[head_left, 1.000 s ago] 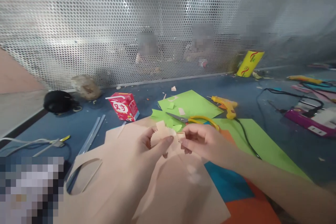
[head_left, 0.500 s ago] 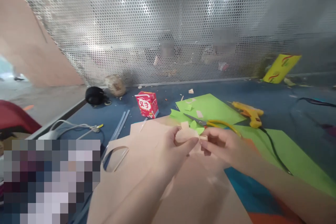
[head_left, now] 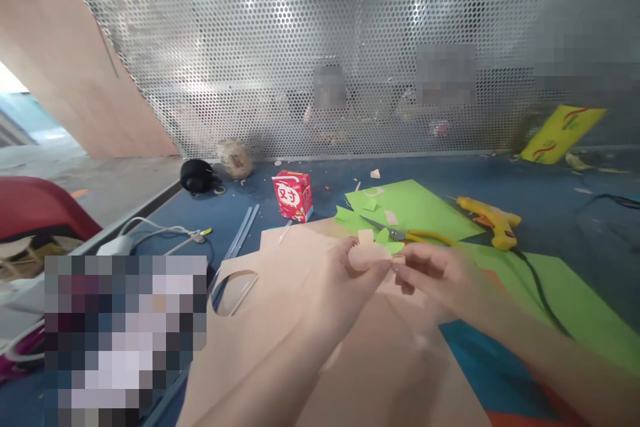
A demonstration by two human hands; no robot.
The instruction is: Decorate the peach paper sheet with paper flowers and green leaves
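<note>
My left hand [head_left: 345, 280] pinches a pale pink paper cutout [head_left: 367, 253] with a serrated left edge and a square tab on top. At its right end my right hand [head_left: 440, 273] grips a small folded tab [head_left: 399, 260] of like-coloured paper. The two hands meet there, and I cannot tell whether tab and cutout are one piece. Small green leaf-shaped paper pieces [head_left: 387, 240] show just behind. Yellow-handled scissors [head_left: 425, 236] lie beyond my right fingers. Beneath both hands spreads a large pale pink paper sheet [head_left: 270, 347] with a round hole cut in it.
A yellow glue gun [head_left: 490, 219] rests at right by green paper [head_left: 425, 207], its black cord trailing forward. A red drink carton [head_left: 293, 197] stands ahead. Clear sticks [head_left: 243, 233] and a white cable [head_left: 155, 233] lie left. A perforated metal screen [head_left: 300, 27] borders the table.
The whole view has shifted, so everything sits slightly further right in the picture. Both hands keep their hold on the paper, with little movement against it.
</note>
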